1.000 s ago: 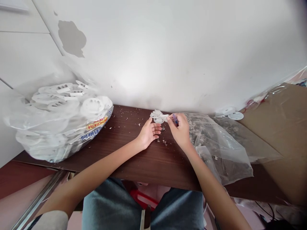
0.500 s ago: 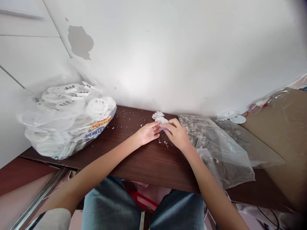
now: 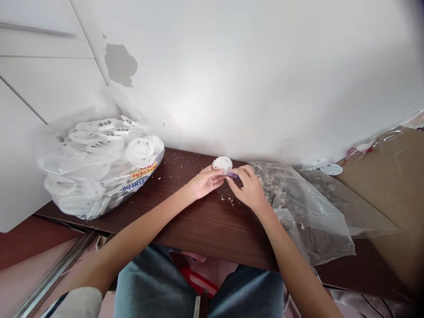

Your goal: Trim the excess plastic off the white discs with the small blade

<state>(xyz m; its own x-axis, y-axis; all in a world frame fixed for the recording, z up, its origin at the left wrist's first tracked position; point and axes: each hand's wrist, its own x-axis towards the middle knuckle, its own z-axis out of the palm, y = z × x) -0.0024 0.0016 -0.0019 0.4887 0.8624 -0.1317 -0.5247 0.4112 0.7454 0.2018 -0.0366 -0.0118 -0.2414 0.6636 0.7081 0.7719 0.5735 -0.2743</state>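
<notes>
My left hand is closed at the edge of a white round plastic disc, thumb on top and fingers underneath. The disc tilts up and faces me over the dark table. In my right hand, pinched between thumb and fingers, is a small purple tool at the disc's right lower edge. Its tip is too small to make out. White shavings lie scattered on the table just below my hands.
A large clear bag full of white plastic parts stands on the dark brown table at left. On the right lies a clear bag with shavings, near a few white discs and a cardboard sheet. A white wall rises behind.
The white disc in my left hand has turned to show its round face, and it now hides the white pieces behind it. My right hand has shifted slightly right. The view has tilted a little.
</notes>
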